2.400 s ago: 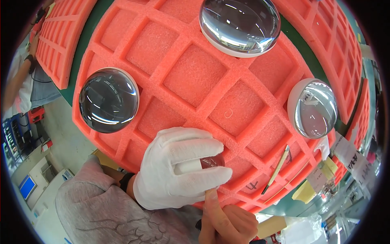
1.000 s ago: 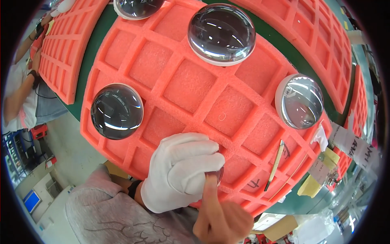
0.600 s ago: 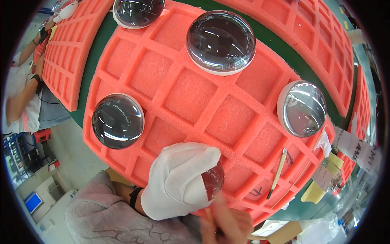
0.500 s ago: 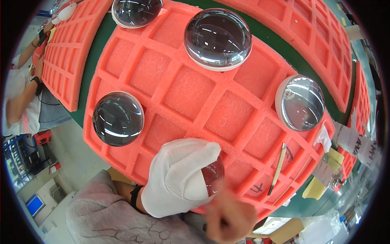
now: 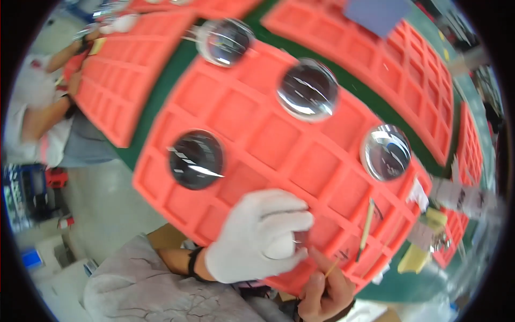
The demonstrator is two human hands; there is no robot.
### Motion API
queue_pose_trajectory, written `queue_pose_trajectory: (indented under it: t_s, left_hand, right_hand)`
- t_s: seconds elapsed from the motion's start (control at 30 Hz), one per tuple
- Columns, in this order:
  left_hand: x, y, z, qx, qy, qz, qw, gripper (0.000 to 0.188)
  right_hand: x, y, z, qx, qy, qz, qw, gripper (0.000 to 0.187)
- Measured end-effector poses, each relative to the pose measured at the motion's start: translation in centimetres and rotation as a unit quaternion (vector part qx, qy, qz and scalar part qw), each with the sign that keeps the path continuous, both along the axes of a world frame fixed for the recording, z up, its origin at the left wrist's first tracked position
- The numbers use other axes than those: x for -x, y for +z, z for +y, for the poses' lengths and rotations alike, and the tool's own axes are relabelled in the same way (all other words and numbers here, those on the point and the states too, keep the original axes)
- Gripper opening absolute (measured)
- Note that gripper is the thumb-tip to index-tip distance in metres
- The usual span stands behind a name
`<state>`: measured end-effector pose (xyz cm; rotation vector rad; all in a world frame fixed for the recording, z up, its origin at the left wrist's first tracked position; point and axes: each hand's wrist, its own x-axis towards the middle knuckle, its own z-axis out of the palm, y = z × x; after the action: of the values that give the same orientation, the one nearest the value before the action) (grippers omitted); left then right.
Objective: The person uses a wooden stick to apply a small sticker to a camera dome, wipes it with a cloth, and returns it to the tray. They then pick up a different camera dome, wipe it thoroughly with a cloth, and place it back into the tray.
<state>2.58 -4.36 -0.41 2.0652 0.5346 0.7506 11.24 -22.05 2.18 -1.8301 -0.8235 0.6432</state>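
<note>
My left hand (image 5: 255, 244), in a white glove, is closed around a clear glass lens (image 5: 302, 238); most of the lens is hidden by the fingers. Close to its right, my bare right hand (image 5: 328, 292) pinches a thin wooden stick (image 5: 332, 268). Both hands are over the near edge of a red foam tray (image 5: 274, 140) with square pockets. Four large domed lenses rest on that tray: one at left (image 5: 197, 160), one at the far left (image 5: 225, 42), one at the far middle (image 5: 308, 89) and one at right (image 5: 386, 152).
A slim yellowish tool (image 5: 366, 229) lies on the tray's right part. More foam trays (image 5: 370, 59) stand on the green table, one bearing a blue-grey sheet (image 5: 378, 15). Yellow paper (image 5: 414, 258) and tape lie at right. At far left, a co-worker's arms (image 5: 45, 121) reach another tray.
The view has shifted, so the tray appears farther right and lower. My right hand, blurred before, has moved right and now shows the stick. My left hand has turned slightly, still around the lens.
</note>
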Motion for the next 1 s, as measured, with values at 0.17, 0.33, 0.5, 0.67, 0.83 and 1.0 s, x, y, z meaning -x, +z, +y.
queue_pose_trajectory:
  t_s: [0.17, 0.33, 0.5, 0.67, 0.83, 1.0]
  left_hand:
    - [0.1, 0.0, -0.4, 0.080, -0.047, -0.017, 0.996, 0.037]
    - [0.5, -0.3, -0.9, 0.090, -0.022, -0.032, 0.995, 0.028]
    - [0.9, 0.1, 0.0, 0.124, -0.065, -0.016, 0.990, 0.026]
    - [1.1, 2.1, -0.1, 0.024, -0.048, 0.049, 0.997, 0.030]
    - [0.5, 2.8, -0.4, -0.155, -0.029, 0.123, 0.980, 0.035]
    - [0.5, 1.7, 0.1, -0.180, -0.065, 0.161, 0.968, 0.046]
  right_hand:
    - [1.7, -0.8, 0.7, -0.018, -0.129, 0.006, 0.991, 0.029]
    - [1.2, -1.8, -0.2, 0.015, -0.104, 0.017, 0.994, 0.023]
    - [1.2, -0.8, 1.0, -0.005, -0.072, -0.036, 0.997, 0.026]
    - [1.3, -1.7, -0.2, -0.018, -0.128, 0.032, 0.991, 0.031]
    - [1.6, -2.1, -0.8, -0.106, -0.191, 0.042, 0.975, 0.024]
    - [1.7, -1.9, -1.0, -0.016, -0.054, -0.166, 0.985, 0.025]
